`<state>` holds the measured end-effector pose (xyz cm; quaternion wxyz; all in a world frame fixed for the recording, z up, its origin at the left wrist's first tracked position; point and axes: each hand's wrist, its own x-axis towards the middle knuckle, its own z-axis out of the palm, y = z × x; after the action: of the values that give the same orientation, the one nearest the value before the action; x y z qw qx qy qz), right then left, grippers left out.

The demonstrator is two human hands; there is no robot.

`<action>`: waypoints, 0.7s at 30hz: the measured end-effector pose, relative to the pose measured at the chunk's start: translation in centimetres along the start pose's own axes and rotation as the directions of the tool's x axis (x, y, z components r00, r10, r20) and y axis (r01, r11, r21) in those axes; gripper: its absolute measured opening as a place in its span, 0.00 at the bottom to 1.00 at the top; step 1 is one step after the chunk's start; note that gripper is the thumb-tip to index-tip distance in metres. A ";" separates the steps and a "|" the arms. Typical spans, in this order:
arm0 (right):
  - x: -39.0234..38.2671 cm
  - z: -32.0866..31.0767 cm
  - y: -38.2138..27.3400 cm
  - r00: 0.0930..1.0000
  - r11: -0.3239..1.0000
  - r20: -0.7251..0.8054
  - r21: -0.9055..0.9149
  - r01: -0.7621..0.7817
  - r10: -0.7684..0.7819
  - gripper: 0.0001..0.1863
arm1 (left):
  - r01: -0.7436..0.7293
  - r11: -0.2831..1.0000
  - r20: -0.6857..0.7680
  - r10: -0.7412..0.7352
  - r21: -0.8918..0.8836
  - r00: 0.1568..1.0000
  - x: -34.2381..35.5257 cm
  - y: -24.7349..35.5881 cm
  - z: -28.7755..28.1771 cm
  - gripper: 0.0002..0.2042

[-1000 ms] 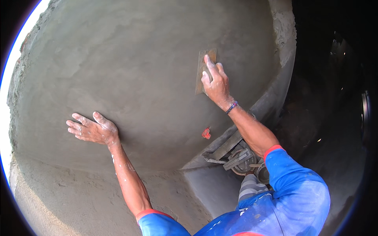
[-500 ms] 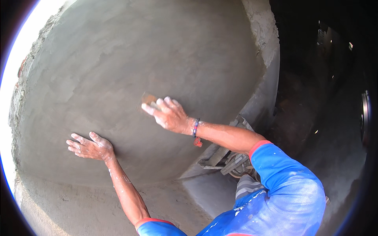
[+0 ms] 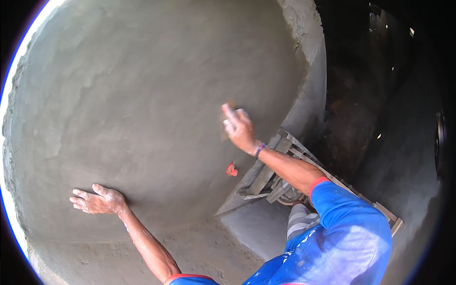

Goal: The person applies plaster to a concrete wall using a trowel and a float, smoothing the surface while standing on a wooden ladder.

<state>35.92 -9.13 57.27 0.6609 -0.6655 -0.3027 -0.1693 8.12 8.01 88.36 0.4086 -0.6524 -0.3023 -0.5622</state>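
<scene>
A broad face of wet grey plaster [image 3: 156, 109] fills the middle of the view. My right hand [image 3: 241, 132], whitened with plaster, is closed on a small flat brownish plastering float [image 3: 225, 135] against this surface. Most of the float is hidden by the fingers, and its grip does not show. Further left and lower, my left hand [image 3: 100, 199] rests flat on the plaster, fingers spread, holding nothing. A red tassel [image 3: 232, 169] swings below the dark bracelet [image 3: 260, 149] on my right wrist.
Rough, ragged plaster [image 3: 304, 28] borders the surface at the upper right. Beneath my right forearm stands a wooden frame [image 3: 280, 164] with coiled material in it. A grey ledge [image 3: 199, 259] runs along the bottom. Deep shadow covers the right side.
My right hand has swept to the right across the plaster with the float. The view has shifted slightly; my left hand stays flat on the surface and appears lower and further left.
</scene>
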 end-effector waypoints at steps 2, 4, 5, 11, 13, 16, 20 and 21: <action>2.5 0.9 -4.6 0.941 0.938 0.027 -0.075 0.339 -0.338 0.34 | -0.031 0.999 -0.005 0.031 0.013 1.000 -0.6 0.4 1.1 0.42; 7.4 -0.4 -8.7 0.912 0.906 0.058 -0.100 0.411 -0.407 0.33 | -0.043 0.999 -0.038 0.044 0.027 0.998 -1.2 -0.1 1.2 0.41; 10.3 -1.3 -9.1 0.916 0.913 -0.023 -0.094 0.397 -0.400 0.32 | -0.048 0.998 -0.039 0.049 0.037 0.998 -0.7 -0.4 0.8 0.42; 10.1 -5.8 7.9 0.935 0.963 -0.254 0.172 -0.209 0.249 0.28 | -0.036 0.998 -0.048 0.038 0.049 0.998 0.3 -0.2 -0.1 0.48; 3.8 -5.5 15.1 0.833 0.860 -0.241 0.261 -0.438 0.498 0.28 | -0.056 0.998 -0.038 0.057 0.019 0.998 0.4 -0.4 0.8 0.46; -2.7 -1.6 15.4 0.761 0.790 -0.252 0.346 -0.506 0.597 0.28 | -0.115 0.993 -0.059 0.113 -0.025 0.992 -0.1 0.5 1.6 0.44; 3.7 -2.1 2.5 0.997 0.999 -0.076 0.047 -0.004 0.007 0.31 | -0.135 0.991 -0.051 0.135 0.007 0.990 0.0 -1.8 0.7 0.43; 6.4 -3.0 1.0 1.000 1.000 -0.014 0.016 0.001 0.000 0.30 | -0.124 0.991 -0.055 0.126 0.044 0.990 0.1 -2.0 0.4 0.44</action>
<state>41.93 -10.88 60.76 0.6684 -0.6588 -0.2995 -0.1718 6.66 9.32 88.81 0.4648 -0.6451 -0.2603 -0.5477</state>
